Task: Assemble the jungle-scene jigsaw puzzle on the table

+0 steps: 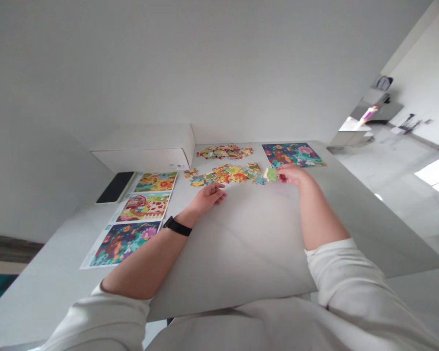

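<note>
At the right of the loose pieces, my right hand (pixel 290 174) pinches a green jigsaw puzzle piece (pixel 271 174) by its edge. My left hand (pixel 209 197) is just in front of a spread of mostly yellow and orange puzzle pieces (pixel 230 174), its fingers loosely curled and apart, with nothing visible in them. A blue piece (pixel 259 180) lies close to the green one. Behind the spread is a second heap of puzzle pieces (pixel 225 151), mostly red and yellow.
A finished-looking dark blue puzzle picture (pixel 292 154) lies at the back right. On the left are a sheet with three printed pictures (pixel 143 206), a phone (pixel 115 187) and a white box (pixel 146 148) against the wall. The grey table (pixel 249 243) has a right edge above the floor.
</note>
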A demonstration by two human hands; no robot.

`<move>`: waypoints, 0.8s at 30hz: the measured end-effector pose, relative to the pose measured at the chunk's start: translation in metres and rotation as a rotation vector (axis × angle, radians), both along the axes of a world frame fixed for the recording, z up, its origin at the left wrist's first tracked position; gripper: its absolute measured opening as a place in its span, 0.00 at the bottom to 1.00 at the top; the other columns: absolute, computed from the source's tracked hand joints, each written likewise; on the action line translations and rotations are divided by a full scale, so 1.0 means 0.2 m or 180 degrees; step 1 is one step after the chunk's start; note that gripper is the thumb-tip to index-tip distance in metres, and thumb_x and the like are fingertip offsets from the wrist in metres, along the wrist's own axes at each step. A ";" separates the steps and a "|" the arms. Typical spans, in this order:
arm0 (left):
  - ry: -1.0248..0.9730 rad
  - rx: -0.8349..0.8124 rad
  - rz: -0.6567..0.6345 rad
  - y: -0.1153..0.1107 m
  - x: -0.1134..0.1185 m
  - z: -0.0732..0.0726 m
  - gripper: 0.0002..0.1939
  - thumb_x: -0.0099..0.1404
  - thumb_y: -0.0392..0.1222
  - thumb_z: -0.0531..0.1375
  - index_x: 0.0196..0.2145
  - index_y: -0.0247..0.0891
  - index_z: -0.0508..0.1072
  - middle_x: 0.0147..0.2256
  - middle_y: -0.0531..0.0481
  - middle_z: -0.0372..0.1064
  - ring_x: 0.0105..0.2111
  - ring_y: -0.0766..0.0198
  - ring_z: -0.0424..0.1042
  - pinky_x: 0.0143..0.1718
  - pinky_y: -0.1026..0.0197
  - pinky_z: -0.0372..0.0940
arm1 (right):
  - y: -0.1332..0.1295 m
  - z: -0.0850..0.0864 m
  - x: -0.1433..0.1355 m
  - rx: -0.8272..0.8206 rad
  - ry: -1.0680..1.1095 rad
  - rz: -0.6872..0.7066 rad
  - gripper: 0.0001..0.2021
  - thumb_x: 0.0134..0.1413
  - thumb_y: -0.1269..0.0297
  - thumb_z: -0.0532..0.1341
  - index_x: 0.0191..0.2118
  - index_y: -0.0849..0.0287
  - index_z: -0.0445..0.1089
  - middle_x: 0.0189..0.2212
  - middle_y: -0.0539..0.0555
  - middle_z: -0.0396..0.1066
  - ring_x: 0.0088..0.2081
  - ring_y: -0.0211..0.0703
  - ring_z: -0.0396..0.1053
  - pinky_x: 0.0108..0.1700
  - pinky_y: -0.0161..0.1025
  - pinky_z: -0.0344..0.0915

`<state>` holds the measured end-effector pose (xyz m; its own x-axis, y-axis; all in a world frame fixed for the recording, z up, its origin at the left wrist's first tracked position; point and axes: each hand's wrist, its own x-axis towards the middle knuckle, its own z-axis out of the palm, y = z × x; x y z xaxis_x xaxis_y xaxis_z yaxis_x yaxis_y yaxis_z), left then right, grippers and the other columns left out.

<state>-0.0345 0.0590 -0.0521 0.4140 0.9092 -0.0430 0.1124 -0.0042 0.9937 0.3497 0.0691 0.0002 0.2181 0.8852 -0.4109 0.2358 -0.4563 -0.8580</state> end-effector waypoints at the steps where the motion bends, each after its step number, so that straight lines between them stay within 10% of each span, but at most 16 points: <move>1: 0.0002 0.0002 -0.0015 0.00 0.00 0.00 0.26 0.60 0.56 0.72 0.49 0.39 0.76 0.38 0.45 0.81 0.35 0.61 0.78 0.36 0.59 0.72 | -0.02 0.01 0.00 -0.0104 0.0189 0.0141 0.09 0.62 0.70 0.71 0.34 0.59 0.70 0.22 0.49 0.73 0.23 0.35 0.71 0.30 0.31 0.71; 5: 0.0010 0.0006 -0.0071 0.00 0.00 0.00 0.26 0.60 0.56 0.72 0.49 0.39 0.76 0.38 0.45 0.81 0.35 0.62 0.78 0.36 0.60 0.72 | -0.05 0.00 -0.08 -0.0601 0.0529 0.0609 0.04 0.69 0.67 0.65 0.41 0.62 0.74 0.31 0.59 0.82 0.31 0.43 0.80 0.36 0.36 0.78; 24: 0.0024 0.0012 -0.0136 0.01 -0.01 -0.01 0.25 0.59 0.57 0.73 0.47 0.38 0.78 0.39 0.44 0.81 0.36 0.62 0.77 0.37 0.59 0.72 | -0.03 -0.03 -0.19 -0.0156 0.1246 -0.0165 0.04 0.70 0.70 0.59 0.41 0.59 0.70 0.29 0.55 0.78 0.32 0.46 0.80 0.42 0.48 0.80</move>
